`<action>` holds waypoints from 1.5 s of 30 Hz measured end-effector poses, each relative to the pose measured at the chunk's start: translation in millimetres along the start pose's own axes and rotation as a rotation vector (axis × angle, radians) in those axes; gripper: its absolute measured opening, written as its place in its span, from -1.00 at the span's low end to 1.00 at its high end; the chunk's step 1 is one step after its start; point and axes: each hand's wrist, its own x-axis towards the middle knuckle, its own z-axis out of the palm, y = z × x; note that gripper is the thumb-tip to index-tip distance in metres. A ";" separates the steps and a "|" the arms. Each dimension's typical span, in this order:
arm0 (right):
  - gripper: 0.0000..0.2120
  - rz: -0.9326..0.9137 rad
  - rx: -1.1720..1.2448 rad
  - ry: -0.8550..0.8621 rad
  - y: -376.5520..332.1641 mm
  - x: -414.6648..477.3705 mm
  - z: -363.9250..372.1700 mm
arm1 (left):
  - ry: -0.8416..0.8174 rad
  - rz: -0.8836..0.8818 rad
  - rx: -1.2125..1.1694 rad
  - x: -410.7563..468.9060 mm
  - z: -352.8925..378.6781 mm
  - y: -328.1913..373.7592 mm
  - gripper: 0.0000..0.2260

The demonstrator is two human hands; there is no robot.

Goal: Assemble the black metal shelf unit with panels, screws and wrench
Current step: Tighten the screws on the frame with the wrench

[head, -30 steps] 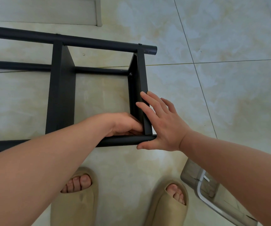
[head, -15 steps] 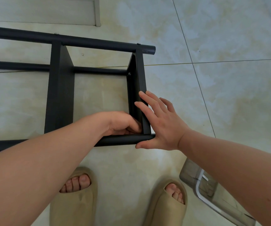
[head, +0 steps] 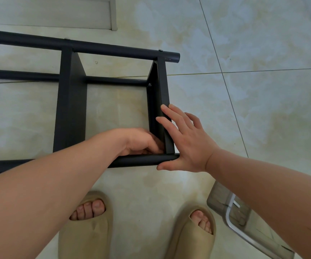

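Little has moved since the earlier frame: left hand [head: 141,142] has shifted its fingers slightly in the corner, right hand [head: 188,143] stays flat in the same place.

Position: shelf unit [head: 113,50] lies on its side on the tiled floor [head: 263,109], just ahead of my slippers [head: 87,227]. End panel [head: 160,94] stands on edge between the far tube and the near tube [head: 138,161]. A second panel [head: 70,113] sits further left.

Hands: right hand is spread wide, fingers [head: 171,114] straight against the outer face of the end panel, thumb under the end of the near tube. Left hand is curled tight into the inner corner where the end panel meets the near tube. I cannot tell what it holds, if anything; the fingertips are hidden.

One screw head [head: 149,84] shows at the panel's far inner corner. The near joint is covered, so I judge it is the one being fastened.

Risks, as I judge them:
- Small part slips from the hidden fingertips and rolls off across the floor. Cause: working blind in a tight corner.
- Panel hole drifts off the tube hole and the thread starts crooked. Cause: right hand only presses, it does not clamp.
- Near tube rolls or lifts. Cause: round section, held by a thumb alone.
- Fingers pinched between panel edge and tube if the panel tips inward.

Clear container [head: 224,202] stands by my right foot; a step back could knock it.
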 end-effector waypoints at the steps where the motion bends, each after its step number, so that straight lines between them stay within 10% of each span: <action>1: 0.10 0.000 -0.002 -0.002 -0.1 0.0 0.0 | -0.001 -0.012 0.007 0.6 0.0 0.0 -0.83; 45: 0.10 0.001 0.003 0.002 -0.4 0.1 0.4 | 0.027 0.050 -0.019 5.9 2.8 0.0 -0.86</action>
